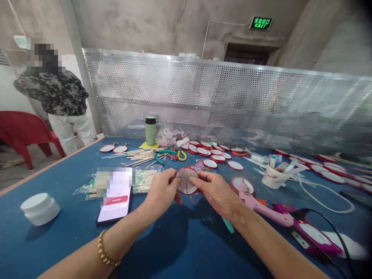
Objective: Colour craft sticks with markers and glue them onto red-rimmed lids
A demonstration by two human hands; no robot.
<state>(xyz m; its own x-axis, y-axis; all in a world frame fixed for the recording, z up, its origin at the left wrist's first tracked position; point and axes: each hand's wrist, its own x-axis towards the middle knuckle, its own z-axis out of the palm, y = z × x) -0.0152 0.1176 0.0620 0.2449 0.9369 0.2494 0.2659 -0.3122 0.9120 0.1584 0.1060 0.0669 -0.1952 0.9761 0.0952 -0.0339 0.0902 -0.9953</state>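
Both my hands hold a small red-rimmed round disc (186, 186) upright above the blue table. Its pale face looks thin, with a dark red line running down the middle. My left hand (164, 186) pinches the left edge, thumb on the face. From the right, my right hand (216, 190) grips the other edge, its thumb also on the face. A pink hot glue gun (261, 209) lies by my right forearm, near another red-rimmed disc (242, 186). Left of my left hand, a phone (116, 197) with a lit screen leans on plastic-wrapped wooden sticks (145, 180).
Many red-rimmed discs (216, 152) lie at the back and right. A paper cup (274, 177) holds pens and tools. Loose sticks (142, 157), pliers (162, 155), a green bottle (150, 131) and a white jar (40, 209) stand or lie about. A perforated metal screen (174, 89) borders the table; a person (55, 93) stands beyond.
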